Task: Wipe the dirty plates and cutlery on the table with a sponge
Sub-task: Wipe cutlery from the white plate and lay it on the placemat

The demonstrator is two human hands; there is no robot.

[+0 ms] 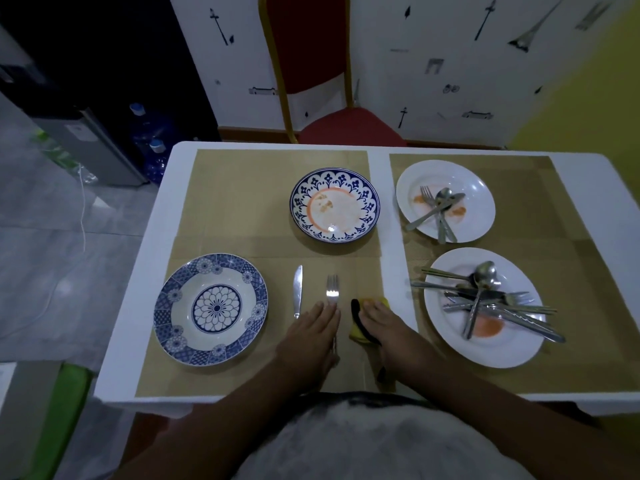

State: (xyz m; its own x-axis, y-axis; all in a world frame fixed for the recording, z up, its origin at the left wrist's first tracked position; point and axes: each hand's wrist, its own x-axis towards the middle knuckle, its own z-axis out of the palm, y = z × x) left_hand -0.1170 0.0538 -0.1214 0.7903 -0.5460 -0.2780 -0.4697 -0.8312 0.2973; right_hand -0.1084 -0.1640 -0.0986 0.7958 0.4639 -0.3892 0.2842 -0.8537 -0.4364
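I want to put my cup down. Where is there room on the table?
The far left mat, left of the blue flower bowl, is bare. The white strip between the mats is free too. The right side is crowded: two white plates piled with cutlery.

Dim overall, bluish cast; small glare on the fork point(332, 291); wide-angle bending at the edges, soft blur towards the corners.

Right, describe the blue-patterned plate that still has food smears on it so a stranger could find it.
Start at the white table and look to the far middle of the brown mat. The round plate with the blue floral rim sits there, alone. Unlike the blue-and-white mosaic-patterned plate near the left hand, it has an orange ring and smears inside.
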